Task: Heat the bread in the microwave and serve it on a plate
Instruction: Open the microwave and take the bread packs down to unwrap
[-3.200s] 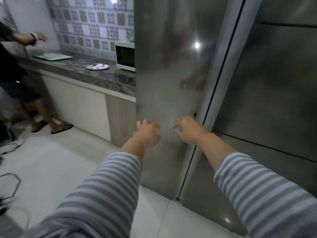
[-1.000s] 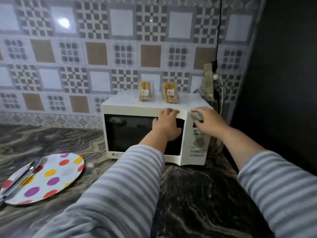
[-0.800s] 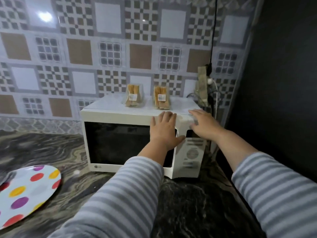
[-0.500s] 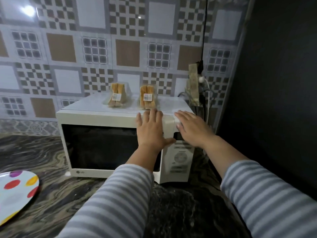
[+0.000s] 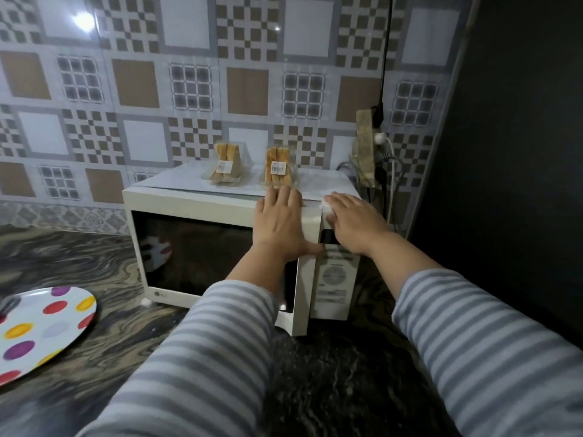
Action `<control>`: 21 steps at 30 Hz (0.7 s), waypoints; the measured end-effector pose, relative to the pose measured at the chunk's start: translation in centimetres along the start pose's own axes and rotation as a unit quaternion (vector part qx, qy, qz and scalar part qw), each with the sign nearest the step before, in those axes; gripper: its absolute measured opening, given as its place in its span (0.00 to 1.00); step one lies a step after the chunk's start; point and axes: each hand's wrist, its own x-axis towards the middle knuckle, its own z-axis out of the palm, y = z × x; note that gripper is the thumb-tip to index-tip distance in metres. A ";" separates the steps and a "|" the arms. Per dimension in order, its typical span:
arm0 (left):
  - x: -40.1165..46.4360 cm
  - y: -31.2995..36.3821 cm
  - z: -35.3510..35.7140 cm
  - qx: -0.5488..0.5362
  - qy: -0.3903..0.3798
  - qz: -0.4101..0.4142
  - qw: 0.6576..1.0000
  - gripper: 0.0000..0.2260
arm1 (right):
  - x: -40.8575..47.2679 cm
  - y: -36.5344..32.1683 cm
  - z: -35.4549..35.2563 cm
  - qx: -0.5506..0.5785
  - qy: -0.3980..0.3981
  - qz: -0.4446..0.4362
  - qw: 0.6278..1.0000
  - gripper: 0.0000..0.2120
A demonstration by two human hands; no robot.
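Two arms in grey-and-white striped sleeves are reaching forward from the near edge over a dark marbled countertop. At about 8 o'clock from the hands, a white plate with coloured dots is lying flat on the counter, well apart from the microwave and partly cut off by the left edge. Past the sleeves, a white microwave is sitting on the counter, its dark door looking slightly ajar at the right edge. The left hand is lying flat with fingers spread against the door's upper right corner, fingertips reaching the top edge, gripping nothing. The right hand is resting open, fingers together, over the top of the control panel at 3 o'clock from the left hand, also holding nothing. On the microwave's top, two clear packs of bread are standing upright: the left bread pack at 11 o'clock from the left hand, the right bread pack at 12 o'clock, just beyond its fingertips. At 2 o'clock, cables are hanging by a patterned tiled wall.
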 end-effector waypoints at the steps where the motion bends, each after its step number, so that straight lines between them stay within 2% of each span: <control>1: -0.8 -0.2 -0.4 -0.012 0.008 0.011 1.000 0.41 | -0.1 -0.1 -0.2 -0.002 -0.005 0.000 1.000 0.25; 3: -1.9 -0.6 -1.4 -0.017 0.005 0.028 0.999 0.42 | -0.3 -0.3 -0.6 -0.008 -0.020 0.010 1.000 0.25; 5: -3.0 -0.9 -2.0 -0.004 -0.015 0.007 1.000 0.47 | -0.4 -1.0 -1.0 0.011 -0.034 0.024 0.999 0.24; 8: -4.9 -1.1 -2.2 0.015 -0.076 -0.062 0.995 0.57 | -0.9 -3.2 -1.2 0.096 0.029 0.028 0.995 0.24; 11: -5.9 -1.9 -2.6 0.035 -0.117 -0.071 0.990 0.59 | -2.6 -5.7 -1.4 0.145 0.068 -0.006 0.987 0.24; 14: -6.6 -3.9 -4.0 0.038 -0.144 -0.051 0.988 0.61 | -5.1 -7.4 -1.0 0.088 0.036 -0.031 0.995 0.24; 21: -10.0 -5.9 -6.8 -0.005 -0.154 -0.030 0.988 0.64 | -9.5 -11.9 -1.6 0.025 0.048 0.008 0.998 0.24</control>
